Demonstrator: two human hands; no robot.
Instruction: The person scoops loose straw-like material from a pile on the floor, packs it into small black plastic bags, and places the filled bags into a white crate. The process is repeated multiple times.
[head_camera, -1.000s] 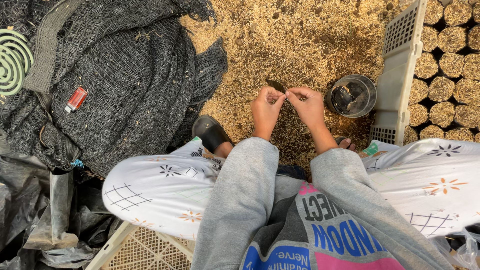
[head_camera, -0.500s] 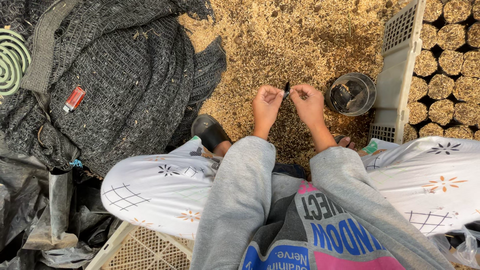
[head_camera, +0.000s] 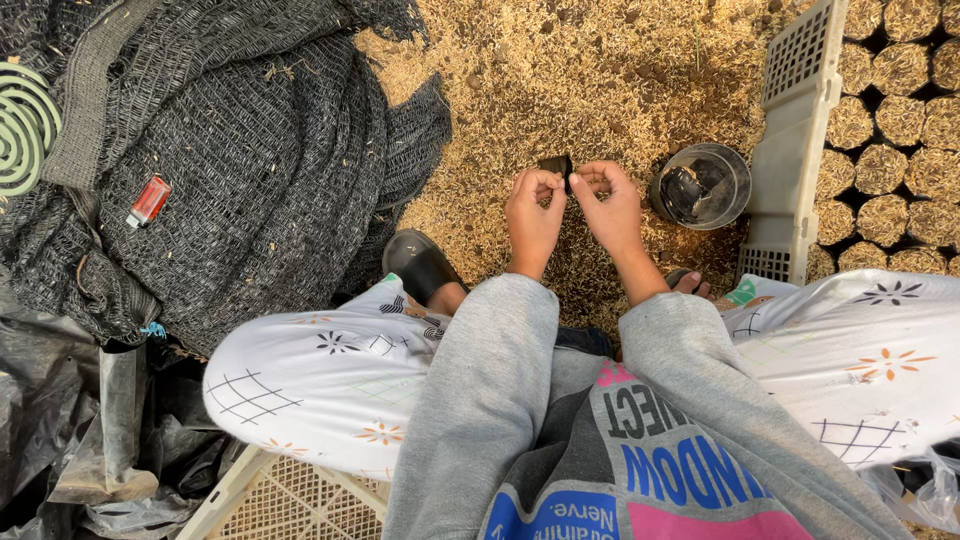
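Note:
My left hand and my right hand meet over the husk-covered ground, fingertips pinched together on a small black plastic piece. Both hands grip it between thumb and fingers. Grey sleeves run back from the wrists to my knees, which are covered in white patterned cloth. A black sandal shows under my left knee.
A round clear container with dark pieces sits right of my hands. A white slotted crate holds several husk-filled cylinders. Dark mesh netting lies left, with a red lighter and a green coil.
The black piece, first held flat between the fingertips, then upright, is now tucked lower between both thumbs. The hands stayed in nearly the same place.

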